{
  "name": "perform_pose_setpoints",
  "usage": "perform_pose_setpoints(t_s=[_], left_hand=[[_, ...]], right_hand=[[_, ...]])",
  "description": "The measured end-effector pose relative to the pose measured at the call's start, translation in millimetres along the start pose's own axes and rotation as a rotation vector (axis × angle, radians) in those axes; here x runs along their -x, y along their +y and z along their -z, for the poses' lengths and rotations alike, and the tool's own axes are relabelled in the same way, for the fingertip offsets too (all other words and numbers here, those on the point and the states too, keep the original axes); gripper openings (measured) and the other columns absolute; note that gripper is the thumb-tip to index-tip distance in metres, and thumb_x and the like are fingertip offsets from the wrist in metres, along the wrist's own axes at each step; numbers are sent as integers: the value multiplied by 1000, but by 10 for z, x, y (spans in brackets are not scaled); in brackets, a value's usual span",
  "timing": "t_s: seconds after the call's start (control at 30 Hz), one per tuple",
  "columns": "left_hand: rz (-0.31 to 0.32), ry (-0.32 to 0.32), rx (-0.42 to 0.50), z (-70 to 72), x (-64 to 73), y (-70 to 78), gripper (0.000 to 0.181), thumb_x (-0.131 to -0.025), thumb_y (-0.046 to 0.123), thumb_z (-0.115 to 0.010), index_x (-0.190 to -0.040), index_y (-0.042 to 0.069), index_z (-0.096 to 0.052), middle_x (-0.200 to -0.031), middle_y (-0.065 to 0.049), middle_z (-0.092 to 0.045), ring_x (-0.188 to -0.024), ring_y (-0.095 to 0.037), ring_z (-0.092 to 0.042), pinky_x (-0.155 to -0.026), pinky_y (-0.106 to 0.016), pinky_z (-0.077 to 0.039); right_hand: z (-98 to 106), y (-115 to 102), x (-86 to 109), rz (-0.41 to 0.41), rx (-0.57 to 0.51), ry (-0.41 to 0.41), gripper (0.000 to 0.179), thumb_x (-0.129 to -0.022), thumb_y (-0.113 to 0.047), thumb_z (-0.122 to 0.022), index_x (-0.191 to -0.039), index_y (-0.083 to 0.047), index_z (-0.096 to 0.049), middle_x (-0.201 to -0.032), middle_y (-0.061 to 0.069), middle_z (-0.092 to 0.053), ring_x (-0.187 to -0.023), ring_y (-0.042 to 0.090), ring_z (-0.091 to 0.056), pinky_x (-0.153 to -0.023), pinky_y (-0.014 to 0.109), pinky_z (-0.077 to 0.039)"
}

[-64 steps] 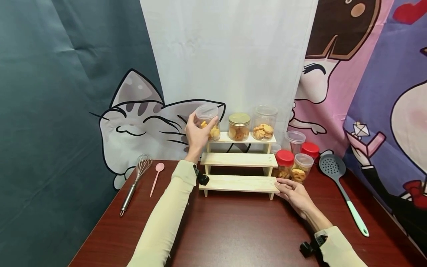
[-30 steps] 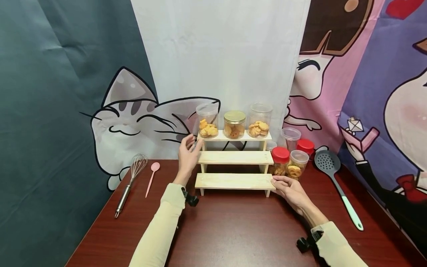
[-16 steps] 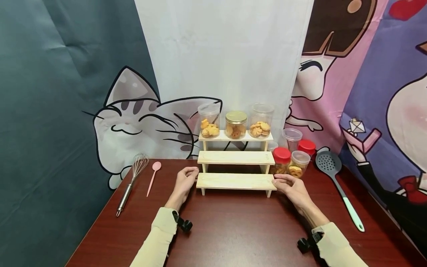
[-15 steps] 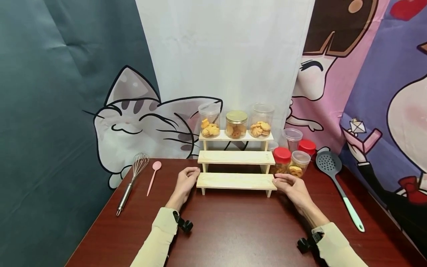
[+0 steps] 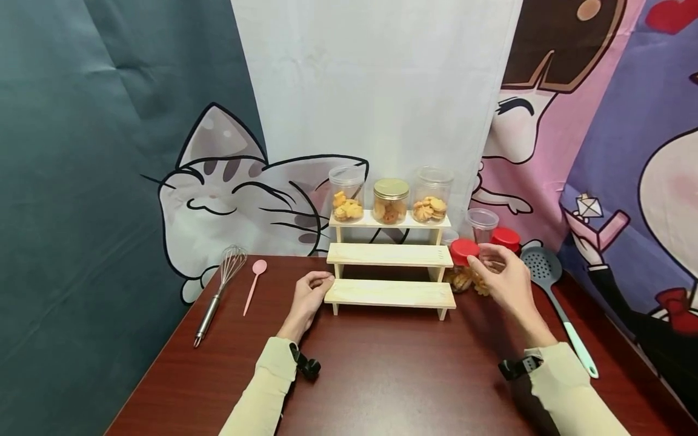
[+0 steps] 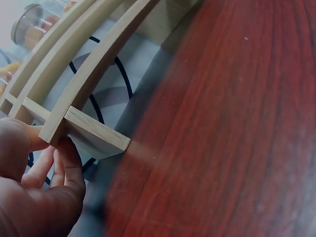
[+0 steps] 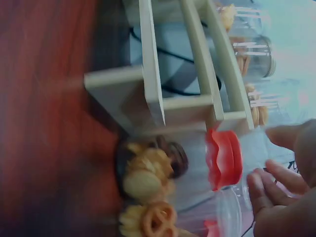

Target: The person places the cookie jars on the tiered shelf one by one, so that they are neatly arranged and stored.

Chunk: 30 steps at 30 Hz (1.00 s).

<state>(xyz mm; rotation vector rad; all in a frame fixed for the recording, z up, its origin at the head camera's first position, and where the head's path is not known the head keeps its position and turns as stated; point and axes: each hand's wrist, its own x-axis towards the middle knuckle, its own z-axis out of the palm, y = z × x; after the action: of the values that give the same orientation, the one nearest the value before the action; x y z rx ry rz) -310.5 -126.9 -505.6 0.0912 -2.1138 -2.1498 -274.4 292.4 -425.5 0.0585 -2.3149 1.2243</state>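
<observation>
A three-tier wooden display rack [image 5: 389, 293] stands on the table. My left hand [image 5: 308, 300] pinches the left end of its lowest shelf, thumb on top and fingers underneath in the left wrist view. My right hand [image 5: 509, 281] hovers beside a red-lidded cookie jar [image 5: 460, 277], fingers apart from the red lid [image 7: 226, 159] in the right wrist view. A jar of pretzel cookies [image 7: 160, 219] stands beside that jar, partly hidden by my hand in the head view. On the top shelf are a clear-lidded jar [image 5: 347, 195], a gold-lidded jar [image 5: 390, 201] and another clear jar [image 5: 432, 195], all with cookies.
Behind my right hand stand a clear-lidded jar [image 5: 482, 223] and another red-lidded jar [image 5: 506, 237]. A slotted turner [image 5: 569, 327] lies at the right. To the left lie a whisk [image 5: 220, 297] and a pink spoon [image 5: 254, 287]. Printed curtains hang behind the table.
My left hand has let go of the top-left jar and come down to the lowest shelf's left end. My right hand has left the shelf's right end and risen to the jars.
</observation>
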Motion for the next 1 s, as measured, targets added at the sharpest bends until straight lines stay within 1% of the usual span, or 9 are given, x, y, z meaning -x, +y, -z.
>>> perform_pose_setpoints(t_s=[0.07, 0.13, 0.2, 0.33, 0.5, 0.63, 0.73, 0.83, 1.0], left_hand=[[1, 1, -15, -3, 11, 11, 31, -102, 11, -75, -125, -8, -70, -111, -15, -74, -86, -8, -65, -74, -19, -53], [12, -2, -33, -5, 24, 19, 30, -103, 14, -74, -125, -6, -71, -114, -17, -76, -87, -8, -67, -76, -19, -54], [28, -9, -50, -2, 37, 24, 29, -104, 17, -73, -125, -4, -74, -117, -19, -77, -88, -8, -69, -78, -20, -55], [53, -19, -62, -1, 48, 27, 29, -105, 21, -73, -124, -1, -76, -118, -18, -79, -89, -8, -70, -79, -21, -55], [54, -11, -53, 13, 38, 31, 28, -105, 21, -73, -121, -2, -76, -116, -19, -81, -87, -9, -72, -78, -21, -56], [50, -6, -58, 17, 45, 36, 29, -105, 23, -73, -121, -2, -76, -117, -21, -81, -87, -10, -74, -77, -21, -57], [45, -4, -60, 19, 54, 36, 32, -106, 25, -73, -122, -2, -76, -117, -21, -81, -88, -10, -74, -77, -21, -57], [44, 5, -49, 19, 62, 29, 33, -105, 25, -73, -121, -3, -76, -113, -19, -82, -85, -9, -74, -76, -22, -58], [53, 8, -27, 13, 66, 19, 29, -105, 22, -74, -120, -2, -77, -108, -16, -82, -81, -8, -72, -75, -21, -58]], right_hand=[[8, -2, -92, 27, 94, -53, 54, -99, -36, -81, -140, -2, -69, -127, 25, -73, -111, 27, -76, -94, 26, -61], [-4, 11, -175, 40, 159, -100, 58, -100, -37, -80, -143, -1, -66, -132, 29, -69, -117, 45, -72, -99, 44, -61], [-21, 18, -241, 49, 204, -132, 60, -100, -36, -79, -144, 1, -64, -134, 32, -66, -118, 49, -71, -99, 61, -56], [-58, 21, -331, 76, 261, -156, 62, -99, -33, -80, -143, 6, -63, -128, 33, -66, -113, 47, -66, -96, 60, -52], [-108, 39, -398, 145, 304, -154, 61, -96, -31, -83, -137, 11, -66, -112, 31, -69, -104, 42, -61, -89, 56, -47], [-115, 59, -412, 178, 318, -138, 59, -94, -30, -86, -133, 10, -69, -102, 28, -70, -98, 39, -61, -86, 53, -46], [-118, 66, -424, 174, 323, -124, 57, -93, -31, -87, -131, 9, -71, -98, 25, -72, -92, 37, -63, -82, 48, -47], [-108, 56, -435, 142, 318, -117, 59, -92, -36, -87, -131, 6, -72, -104, 27, -76, -92, 38, -69, -79, 45, -50], [-32, -13, -430, 77, 301, -101, 68, -92, -41, -87, -137, 6, -69, -124, 29, -75, -106, 42, -73, -85, 48, -55]])
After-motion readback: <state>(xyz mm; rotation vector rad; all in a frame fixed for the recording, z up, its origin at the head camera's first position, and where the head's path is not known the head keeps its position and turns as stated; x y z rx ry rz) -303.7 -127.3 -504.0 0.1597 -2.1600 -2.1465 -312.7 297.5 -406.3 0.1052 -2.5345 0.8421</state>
